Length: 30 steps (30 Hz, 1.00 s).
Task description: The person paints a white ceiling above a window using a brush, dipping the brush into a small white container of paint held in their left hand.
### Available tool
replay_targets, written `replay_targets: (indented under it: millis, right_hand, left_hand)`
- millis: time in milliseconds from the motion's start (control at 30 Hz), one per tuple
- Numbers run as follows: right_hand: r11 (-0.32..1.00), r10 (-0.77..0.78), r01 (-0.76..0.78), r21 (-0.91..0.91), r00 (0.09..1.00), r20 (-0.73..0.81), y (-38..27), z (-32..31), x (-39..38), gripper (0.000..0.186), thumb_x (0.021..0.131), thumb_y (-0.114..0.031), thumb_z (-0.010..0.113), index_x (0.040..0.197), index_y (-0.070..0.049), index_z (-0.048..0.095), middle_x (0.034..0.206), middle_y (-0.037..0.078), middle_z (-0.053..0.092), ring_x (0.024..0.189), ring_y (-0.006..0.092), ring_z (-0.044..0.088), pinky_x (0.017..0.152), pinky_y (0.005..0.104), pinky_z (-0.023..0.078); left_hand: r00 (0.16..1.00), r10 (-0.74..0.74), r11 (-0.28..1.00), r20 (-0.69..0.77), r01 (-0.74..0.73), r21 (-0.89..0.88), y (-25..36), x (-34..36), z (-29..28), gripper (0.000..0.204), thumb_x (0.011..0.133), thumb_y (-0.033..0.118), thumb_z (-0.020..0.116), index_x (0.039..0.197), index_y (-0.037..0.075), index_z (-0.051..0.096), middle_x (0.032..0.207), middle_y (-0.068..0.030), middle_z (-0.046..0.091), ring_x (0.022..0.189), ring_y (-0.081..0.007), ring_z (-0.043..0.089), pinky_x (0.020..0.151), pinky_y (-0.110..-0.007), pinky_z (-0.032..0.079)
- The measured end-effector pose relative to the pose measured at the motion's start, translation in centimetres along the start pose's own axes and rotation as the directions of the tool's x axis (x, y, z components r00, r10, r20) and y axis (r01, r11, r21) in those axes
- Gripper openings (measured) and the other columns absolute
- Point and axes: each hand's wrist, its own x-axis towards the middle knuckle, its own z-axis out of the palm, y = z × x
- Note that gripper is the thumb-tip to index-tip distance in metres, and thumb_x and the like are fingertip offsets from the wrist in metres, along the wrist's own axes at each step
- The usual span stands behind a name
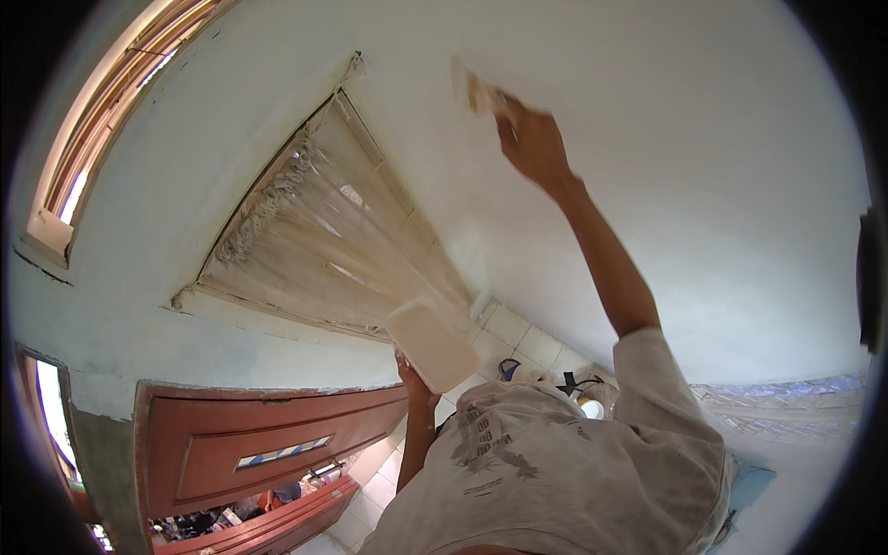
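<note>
Up against the white wall (684, 157), my right hand (527, 134) grips a brush (475, 91), blurred by motion, with a pale head and a yellowish part; whether its tip touches the wall I cannot tell. Low in the middle, my left hand (413, 377) holds a cream rectangular plastic container (433, 347) from the side. Behind the container, a sheer gathered curtain (324, 240) covers a window in the wall.
A narrow wooden-framed window (120, 74) is at upper left. A red door (213, 453) with clutter around it is at lower left, near an opening (48, 416). Below are floor tiles (509, 326), a dark sandal-like item (507, 368) and a patterned mattress-like surface (782, 393) at right.
</note>
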Motion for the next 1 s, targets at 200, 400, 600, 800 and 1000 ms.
replay_targets:
  millis: [200,400,600,800,1000]
  right_hand:
    - [0.989,-0.043,0.041,-0.142,0.999,-0.013,-4.8,0.2,13.7,0.04,0.089,-0.01,0.053,0.128,-0.008,0.062,0.093,0.022,0.067,0.087,0.0376,0.065,0.078,0.048,0.054]
    - [0.974,0.018,-0.006,-0.229,0.999,0.049,-1.2,9.4,6.6,0.052,0.091,-0.016,0.054,0.142,-0.014,0.05,0.087,0.02,0.063,0.078,0.0385,0.066,0.07,0.0503,0.056]
    - [0.929,0.361,-0.292,-0.229,0.853,0.376,7.2,21.9,-10.9,0.056,0.092,-0.013,0.053,0.147,-0.011,0.043,0.093,0.02,0.062,0.082,0.0375,0.068,0.071,0.0478,0.057]
    - [0.84,0.54,-0.448,-0.305,0.636,0.551,13.0,25.5,-19.1,0.054,0.09,-0.008,0.052,0.144,-0.007,0.047,0.098,0.023,0.064,0.092,0.038,0.068,0.08,0.0475,0.057]
    - [0.947,0.314,-0.267,-0.177,0.881,0.353,8.5,20.0,-7.6,0.053,0.089,-0.01,0.054,0.142,-0.007,0.05,0.089,0.024,0.063,0.086,0.0385,0.066,0.077,0.0487,0.056]
  left_hand:
    - [0.999,0.037,0.999,-0.004,-0.037,0.023,0.8,0.0,-2.1,0.072,0.094,0.064,0.043,0.146,0.015,0.042,0.137,-0.0089,0.054,0.121,-0.0313,0.057,0.095,-0.056,0.052]
    - [0.977,0.191,0.981,-0.098,-0.186,0.055,1.1,-2.2,-2.0,0.057,0.1,0.055,0.043,0.141,0.014,0.045,0.129,-0.0056,0.058,0.114,-0.0259,0.06,0.092,-0.042,0.056]
    - [0.913,0.392,0.903,-0.113,-0.358,0.235,1.0,-4.7,-5.9,0.054,0.097,0.052,0.048,0.135,0.014,0.049,0.123,-0.0046,0.059,0.11,-0.0231,0.062,0.085,-0.04,0.057]
    - [0.919,0.298,0.948,-0.258,-0.253,0.193,1.2,-5.1,-3.6,0.047,0.098,0.046,0.046,0.128,0.012,0.053,0.116,-0.0042,0.061,0.105,-0.0221,0.064,0.081,-0.039,0.058]
    - [0.899,0.422,0.826,-0.12,-0.326,0.46,1.3,-4.0,-1.1,0.044,0.101,0.044,0.044,0.126,0.009,0.053,0.108,-0.0059,0.063,0.094,-0.0212,0.067,0.073,-0.036,0.06]
